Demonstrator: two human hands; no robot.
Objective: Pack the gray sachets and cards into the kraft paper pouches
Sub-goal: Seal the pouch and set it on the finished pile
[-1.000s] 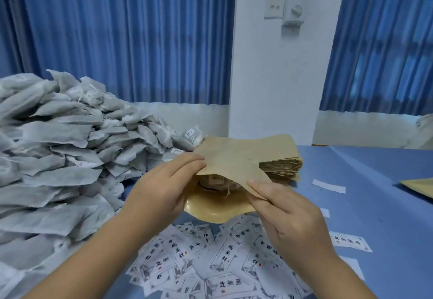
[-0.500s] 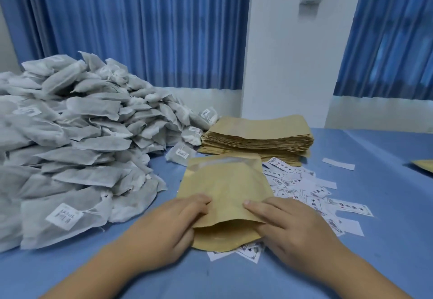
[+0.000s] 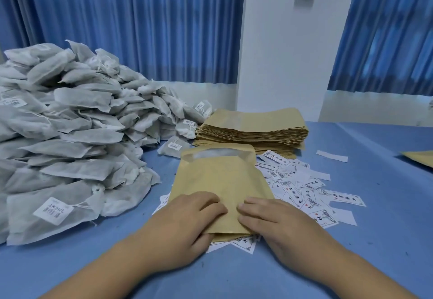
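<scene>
Pressing left hand [image 3: 187, 223] and right hand [image 3: 276, 226], fingers [image 3: 210, 201] straight, gripping nothing, on the kraft pouch's [image 3: 222, 177] near end: likely light, slippery over cards [image 3: 311, 195], best pinched at edges.

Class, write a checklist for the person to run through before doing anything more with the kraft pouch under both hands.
1. The pouch lies flat on the table: ok.
2. The left hand and right hand press its near end: ok.
3. Its mouth sealed: not ok, pale lining shows.
4. Sachet and card inside: cannot tell, paper hides them.
5. Loose cards clear of the pouch: not ok, some lie beneath.
</scene>
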